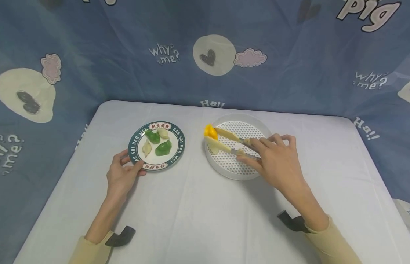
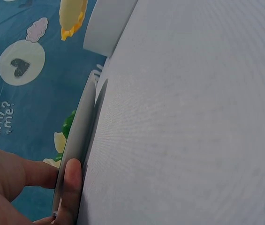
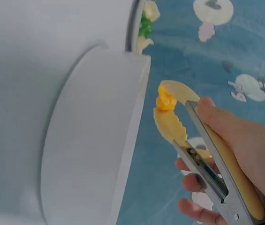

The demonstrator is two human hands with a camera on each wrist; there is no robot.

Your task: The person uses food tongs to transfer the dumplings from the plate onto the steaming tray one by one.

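My left hand (image 1: 122, 176) grips the near-left rim of a green-edged plate (image 1: 181, 141), thumb on top and fingers beneath. On the plate lie two green toy dumplings (image 1: 163, 148) and two pale ones (image 1: 147, 148). My right hand (image 1: 280, 163) holds metal tongs (image 3: 223, 159) with yellow tips. Between those tips a yellow dumpling-like piece (image 3: 166, 101) is pinched, over the left edge of a round white steamer tray (image 1: 241, 176) with a perforated base. Just below the nearer tip, a pale piece (image 1: 213, 149) shows, partly covered; I cannot tell what it is.
White cloth covers the table (image 1: 198, 220), with a gap of cloth between plate and tray. Behind the table's far edge hangs a blue printed curtain (image 1: 132, 73). Dark straps (image 1: 121, 237) stick out at both wrists.
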